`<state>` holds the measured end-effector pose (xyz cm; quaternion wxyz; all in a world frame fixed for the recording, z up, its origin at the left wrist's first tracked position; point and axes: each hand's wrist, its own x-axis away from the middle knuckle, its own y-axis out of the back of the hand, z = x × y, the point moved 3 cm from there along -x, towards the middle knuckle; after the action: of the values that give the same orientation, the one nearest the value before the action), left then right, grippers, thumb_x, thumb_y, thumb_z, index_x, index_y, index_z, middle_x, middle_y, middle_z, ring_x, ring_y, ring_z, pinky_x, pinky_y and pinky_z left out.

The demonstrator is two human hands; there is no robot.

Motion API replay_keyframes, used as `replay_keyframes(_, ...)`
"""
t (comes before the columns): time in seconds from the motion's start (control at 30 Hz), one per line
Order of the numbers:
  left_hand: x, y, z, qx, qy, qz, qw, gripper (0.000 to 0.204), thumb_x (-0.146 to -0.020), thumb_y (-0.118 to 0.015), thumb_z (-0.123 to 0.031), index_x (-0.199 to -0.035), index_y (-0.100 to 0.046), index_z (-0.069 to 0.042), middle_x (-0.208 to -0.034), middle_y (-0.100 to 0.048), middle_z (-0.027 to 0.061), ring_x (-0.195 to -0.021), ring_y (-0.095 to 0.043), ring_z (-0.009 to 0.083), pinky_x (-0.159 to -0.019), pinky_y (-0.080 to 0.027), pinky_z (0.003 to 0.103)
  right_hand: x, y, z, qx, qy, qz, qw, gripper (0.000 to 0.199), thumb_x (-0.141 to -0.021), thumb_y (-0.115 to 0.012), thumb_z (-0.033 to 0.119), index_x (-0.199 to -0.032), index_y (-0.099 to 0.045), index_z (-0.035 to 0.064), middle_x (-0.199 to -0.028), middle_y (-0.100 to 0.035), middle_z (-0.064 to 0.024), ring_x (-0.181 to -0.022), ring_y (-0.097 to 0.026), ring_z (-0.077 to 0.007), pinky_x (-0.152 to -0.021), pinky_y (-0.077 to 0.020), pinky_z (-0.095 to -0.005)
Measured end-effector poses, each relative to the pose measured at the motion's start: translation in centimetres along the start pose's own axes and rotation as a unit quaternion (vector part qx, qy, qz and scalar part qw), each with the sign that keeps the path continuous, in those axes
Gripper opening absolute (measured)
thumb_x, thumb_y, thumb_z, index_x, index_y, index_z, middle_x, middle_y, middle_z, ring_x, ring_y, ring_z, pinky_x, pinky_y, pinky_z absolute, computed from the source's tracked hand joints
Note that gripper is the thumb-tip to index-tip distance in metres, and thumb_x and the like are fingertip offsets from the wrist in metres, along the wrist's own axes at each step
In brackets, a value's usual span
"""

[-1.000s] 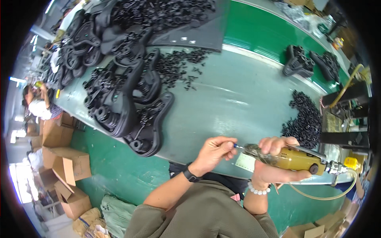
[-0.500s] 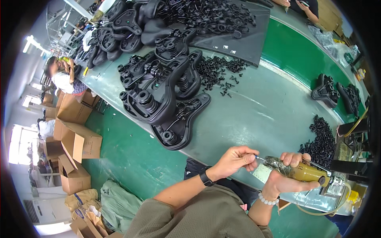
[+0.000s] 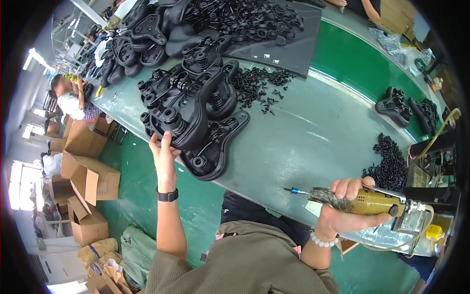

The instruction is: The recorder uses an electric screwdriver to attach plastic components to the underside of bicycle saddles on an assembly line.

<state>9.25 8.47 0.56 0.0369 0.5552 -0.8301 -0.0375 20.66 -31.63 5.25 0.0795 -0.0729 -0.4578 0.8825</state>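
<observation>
My right hand (image 3: 350, 208) is wrapped around an olive-yellow power screwdriver (image 3: 374, 202) with a hose at its back end. The driver lies nearly level above the near table edge, its blue-collared bit (image 3: 295, 190) facing left. A small dark piece shows at the bit's tip, too small to make out. At the left, my left hand (image 3: 165, 152) grips the near edge of a black bicycle saddle (image 3: 196, 112), thumb on the rim and fingers at its edge. This saddle lies underside up, springs showing, on a pile. Below it rests another upturned saddle (image 3: 220, 147).
Loose black screws (image 3: 259, 85) lie beyond the saddles, and a larger screw heap (image 3: 387, 161) is at right. A black board (image 3: 289, 54) bears small black parts. Two saddles (image 3: 394, 108) sit on the green strip (image 3: 352, 59). Cardboard boxes (image 3: 90, 176) stand left; other people work at the far side.
My left hand has left the driver's bit and moved left to the saddle pile, taking hold of a saddle's edge. My right hand still holds the driver. The view has shifted slightly.
</observation>
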Motion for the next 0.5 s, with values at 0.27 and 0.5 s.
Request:
replay_keyframes(0.27, 0.7, -0.4, -2.8, -0.033, -0.185, 0.103, 0.977, 0.046, -0.09, -0.053, -0.004, -0.135, -0.046, 0.005, -0.123, -0.059, 0.016, -0.108, -0.059, 0.02, -0.093, -0.046, 0.029, 0.6, -0.4, 4.5, -0.034, 0.025, 0.115, 0.992, 0.082, -0.083, -0.038, 0.081, -0.109, -0.053, 0.0047, -0.064, -0.051, -0.0034, -0.049, -0.05, -0.0167, -0.045, -0.0434, -0.0319)
replay_keyframes(0.5, 11.4, -18.9, 2.6, -0.134, -0.057, 0.617, 0.773, 0.042, -0.088, -0.06, -0.017, -0.127, -0.059, 0.0, -0.125, -0.063, 0.019, -0.108, -0.065, 0.0238, -0.093, -0.048, 0.032, 1.7, -2.2, 7.3, -0.018, 0.128, 0.194, 0.972, 0.067, -0.087, -0.05, 0.069, -0.106, -0.049, 0.0043, -0.066, -0.056, -0.0039, -0.049, -0.054, -0.0162, -0.044, -0.0464, -0.0311)
